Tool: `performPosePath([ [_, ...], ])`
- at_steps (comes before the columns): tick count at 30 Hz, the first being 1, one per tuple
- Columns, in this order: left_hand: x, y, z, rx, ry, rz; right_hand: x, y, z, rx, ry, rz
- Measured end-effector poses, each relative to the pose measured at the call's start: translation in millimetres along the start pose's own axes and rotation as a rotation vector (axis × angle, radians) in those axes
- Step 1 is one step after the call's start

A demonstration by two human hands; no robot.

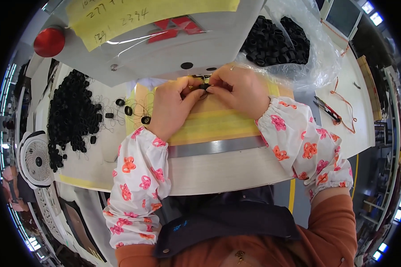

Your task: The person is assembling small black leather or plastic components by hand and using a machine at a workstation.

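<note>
My left hand (176, 104) and my right hand (240, 89) meet at the front of a grey machine (147, 62). Thumb and forefinger of each are pinched on a small black ring (204, 86), one hand on either side of it. Fingers cover part of the ring, so its exact seating at the machine cannot be made out. Beneath my hands lies a yellow-taped surface (200, 127). Left of my left hand, several loose black rings (128, 110) lie among fine thread ends, beside a large heap of similar black pieces (73, 111).
A clear plastic bag (318, 58) of black bands (276, 42) stands at the back right. Thread snips (329, 110) and an orange cord (353, 113) lie on the right of the table. A red button (49, 41) sticks out at the machine's left. A white fan (35, 159) stands beyond the left edge.
</note>
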State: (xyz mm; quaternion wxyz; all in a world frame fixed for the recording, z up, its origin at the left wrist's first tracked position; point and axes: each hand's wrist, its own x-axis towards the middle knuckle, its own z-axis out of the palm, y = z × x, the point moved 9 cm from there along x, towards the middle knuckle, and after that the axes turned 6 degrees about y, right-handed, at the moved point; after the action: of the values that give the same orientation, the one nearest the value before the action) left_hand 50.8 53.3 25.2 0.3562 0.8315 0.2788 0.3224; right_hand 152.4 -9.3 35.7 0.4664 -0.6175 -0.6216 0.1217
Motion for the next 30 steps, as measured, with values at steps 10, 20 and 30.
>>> performPosePath([
  [10, 6, -27, 6, 0.051, -0.021, -0.328, 5, -2, -8, -0.033, 0.178, -0.092],
  [20, 7, -27, 7, 0.044, -0.04, -0.295, 4, 0, -11, -0.067, 0.19, -0.051],
  [30, 13, -12, 8, 0.094, -0.065, -0.124, 3, -2, -14, -0.094, 0.201, -0.066],
])
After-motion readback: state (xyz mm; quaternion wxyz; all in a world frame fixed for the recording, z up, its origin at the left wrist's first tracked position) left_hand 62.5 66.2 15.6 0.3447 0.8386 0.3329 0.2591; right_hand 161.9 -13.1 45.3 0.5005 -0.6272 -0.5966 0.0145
